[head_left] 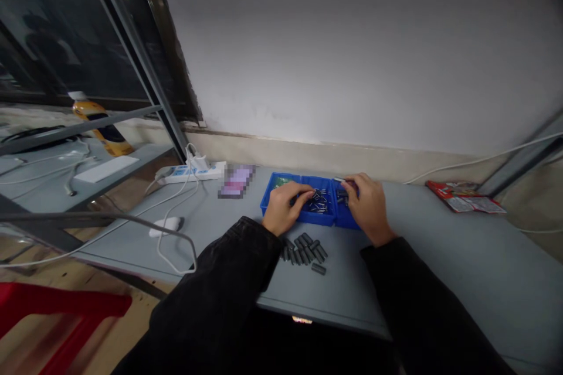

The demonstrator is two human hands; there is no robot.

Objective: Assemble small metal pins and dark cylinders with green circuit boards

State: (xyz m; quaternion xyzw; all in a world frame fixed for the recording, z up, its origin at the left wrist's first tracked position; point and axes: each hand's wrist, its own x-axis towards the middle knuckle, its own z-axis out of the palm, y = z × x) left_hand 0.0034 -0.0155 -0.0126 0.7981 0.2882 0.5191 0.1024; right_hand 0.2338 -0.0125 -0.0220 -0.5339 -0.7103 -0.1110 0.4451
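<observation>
Three blue bins stand side by side on the grey table. Over the left and middle bins (314, 220) is my left hand (284, 206), its thumb and fingers pinched; whatever they hold is too small to make out. Many thin shiny metal pins (320, 206) lie in the middle bin. My right hand (368, 206) is closed above the right bin (345, 220), with a small pale-ended piece near its fingertips. Dark pieces partly show in that bin. Small green pieces (285, 180) lie in the left bin. A cluster of dark grey cylinders (304, 251) rests in front of the bins.
A white power strip (193, 171) with cables and a phone (237, 181) lie to the left. A red snack packet (466, 196) is at the right by the wall. An orange bottle (103, 126) stands on the side shelf; a red stool (61, 304) is below left.
</observation>
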